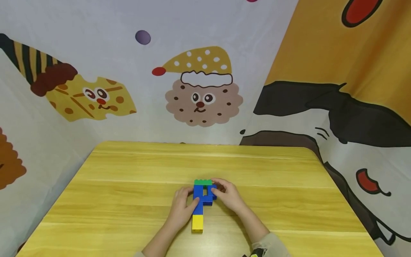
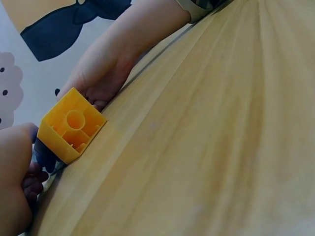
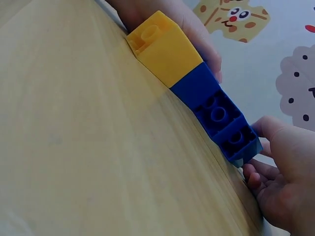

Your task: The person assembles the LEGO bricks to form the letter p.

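Observation:
A toy brick build lies on the table between the two hands. Its near end is a yellow brick (image 1: 197,223), its middle is several blue bricks (image 1: 198,207), and a green brick (image 1: 203,182) with studs caps the far end. My left hand (image 1: 181,207) grips the blue part from the left, thumb on top. From the right, my right hand (image 1: 229,195) pinches a small blue brick (image 1: 210,190) beside the green one. The left wrist view looks into the hollow underside of the yellow brick (image 2: 74,123); the right wrist view shows hollow blue undersides (image 3: 219,114).
The wooden table (image 1: 128,171) extends to both sides and behind the build. Behind its far edge hangs a white cloth (image 1: 112,28) printed with cartoon figures, with an orange section at the right.

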`<state>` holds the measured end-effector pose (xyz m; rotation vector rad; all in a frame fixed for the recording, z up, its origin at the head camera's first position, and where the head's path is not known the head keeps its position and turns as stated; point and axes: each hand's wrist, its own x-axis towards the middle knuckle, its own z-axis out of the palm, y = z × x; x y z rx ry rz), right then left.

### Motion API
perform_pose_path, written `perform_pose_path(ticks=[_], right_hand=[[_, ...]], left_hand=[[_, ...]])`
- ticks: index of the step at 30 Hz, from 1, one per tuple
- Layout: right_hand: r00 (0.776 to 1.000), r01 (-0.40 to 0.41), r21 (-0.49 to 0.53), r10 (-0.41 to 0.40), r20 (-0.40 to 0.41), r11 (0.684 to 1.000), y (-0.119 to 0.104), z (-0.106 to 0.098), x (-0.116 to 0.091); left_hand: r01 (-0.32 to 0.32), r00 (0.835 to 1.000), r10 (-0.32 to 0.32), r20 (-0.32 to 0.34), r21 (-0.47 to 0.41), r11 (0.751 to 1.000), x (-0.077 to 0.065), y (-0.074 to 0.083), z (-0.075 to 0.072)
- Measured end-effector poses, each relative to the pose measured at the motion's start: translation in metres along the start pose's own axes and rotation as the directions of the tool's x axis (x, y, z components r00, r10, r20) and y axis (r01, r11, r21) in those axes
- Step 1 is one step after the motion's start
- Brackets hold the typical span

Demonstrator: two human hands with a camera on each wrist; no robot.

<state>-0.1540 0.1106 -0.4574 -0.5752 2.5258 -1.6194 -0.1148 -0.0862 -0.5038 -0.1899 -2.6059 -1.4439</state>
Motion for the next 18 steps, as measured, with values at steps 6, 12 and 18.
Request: perform_pose_path(ticks=[6,12,18], right_hand=[[1.0,0.01,-0.017,-0.01,-0.015,1.0,0.017,0.002,0.004],[0.999,-0.013,0.008,0.013,-0.034,1.0,0.041,-0.009,0.005],[0.996,-0.001,-0.044,-0.003,-0.093,0.999,0.038,-0.047,-0.005]], left_hand=[[0.022,1.0,-0.022,-0.017,-0.038,0.999,0.0,0.001,0.0],[0.065,0.998,-0.066,-0.005,-0.094,0.993,-0.002,-0.001,-0.006],[0.051,0.999,-0.048,0.026,-0.13,0.99,-0.006,-0.006,-0.029]])
